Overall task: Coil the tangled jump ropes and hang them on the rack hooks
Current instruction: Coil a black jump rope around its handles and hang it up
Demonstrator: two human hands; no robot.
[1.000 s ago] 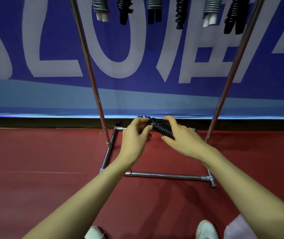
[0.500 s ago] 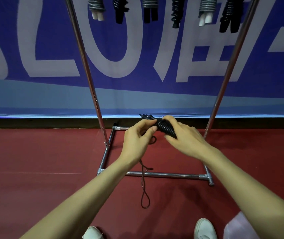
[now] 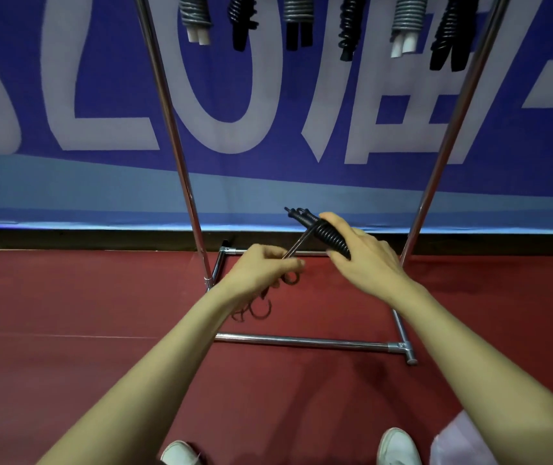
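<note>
A black jump rope, its cord wound in tight turns around the two handles, is gripped in my right hand in front of the rack. My left hand pinches the free cord, which runs taut up to the bundle. Loose loops of cord hang below my left hand, blurred. Several coiled ropes, grey and black, hang along the top of the metal rack.
The rack's chrome base bars lie on the dark red floor just ahead of my white shoes. A blue banner with large pale letters covers the wall behind. A pale cloth shows at the lower right.
My hands have drawn apart. The right hand lifted the wound bundle up and right, the left pulled the cord down-left so it is taut. The long dangling loop has shortened into small loops.
</note>
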